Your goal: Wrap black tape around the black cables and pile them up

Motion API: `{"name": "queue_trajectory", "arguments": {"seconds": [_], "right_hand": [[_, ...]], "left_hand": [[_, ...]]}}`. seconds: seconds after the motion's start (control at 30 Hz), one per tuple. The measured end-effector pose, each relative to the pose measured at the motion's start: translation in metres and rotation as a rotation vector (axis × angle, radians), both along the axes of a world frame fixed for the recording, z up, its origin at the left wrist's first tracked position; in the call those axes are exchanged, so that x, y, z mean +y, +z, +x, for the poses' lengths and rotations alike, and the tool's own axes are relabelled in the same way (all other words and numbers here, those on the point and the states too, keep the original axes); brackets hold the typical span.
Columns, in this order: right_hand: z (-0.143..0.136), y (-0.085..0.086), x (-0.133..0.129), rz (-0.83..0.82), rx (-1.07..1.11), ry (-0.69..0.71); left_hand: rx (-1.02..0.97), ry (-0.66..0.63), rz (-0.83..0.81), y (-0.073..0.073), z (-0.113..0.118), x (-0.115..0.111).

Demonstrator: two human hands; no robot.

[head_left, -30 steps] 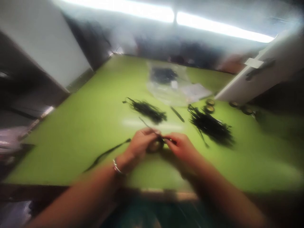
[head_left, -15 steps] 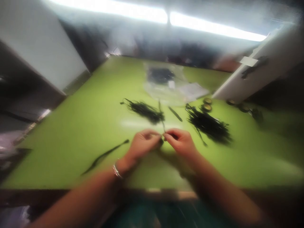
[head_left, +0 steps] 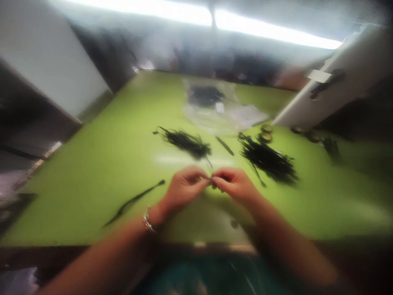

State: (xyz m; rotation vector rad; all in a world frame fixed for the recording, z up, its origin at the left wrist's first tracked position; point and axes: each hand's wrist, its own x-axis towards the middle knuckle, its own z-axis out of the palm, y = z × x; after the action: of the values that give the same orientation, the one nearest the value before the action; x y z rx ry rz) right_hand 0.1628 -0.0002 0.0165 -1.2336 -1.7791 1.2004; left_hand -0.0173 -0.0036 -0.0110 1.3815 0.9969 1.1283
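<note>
The thin dark cord point(head_left: 210, 164) has drawn down into a short loop, apparently being worked near its end — left hand point(head_left: 186, 186) and right hand point(head_left: 236, 184) both pinch it, fingertips meeting. A loose black cord bundle point(head_left: 186, 141) lies just beyond; green desk point(head_left: 101, 164) spreads between it and the flat black strap point(head_left: 135, 200), the front edge near both forearms.

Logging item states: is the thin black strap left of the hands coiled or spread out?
Spread out: the thin black strap lies in one long, gentle curve on the green table.
</note>
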Motion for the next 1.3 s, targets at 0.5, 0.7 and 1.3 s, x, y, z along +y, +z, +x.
{"name": "queue_trajectory", "arguments": {"seconds": [0.5, 0.7, 1.3], "right_hand": [[-0.001, -0.003, -0.001, 0.091, -0.036, -0.026], [0.007, -0.009, 0.000, 0.105, -0.083, 0.058], [0.005, -0.021, 0.006, 0.531, -0.268, -0.027]], "left_hand": [[0.045, -0.049, -0.016, -0.001, 0.000, 0.000], [0.365, -0.024, 0.386, -0.008, -0.004, 0.000], [0.279, -0.066, 0.165, -0.001, -0.001, -0.003]]}}
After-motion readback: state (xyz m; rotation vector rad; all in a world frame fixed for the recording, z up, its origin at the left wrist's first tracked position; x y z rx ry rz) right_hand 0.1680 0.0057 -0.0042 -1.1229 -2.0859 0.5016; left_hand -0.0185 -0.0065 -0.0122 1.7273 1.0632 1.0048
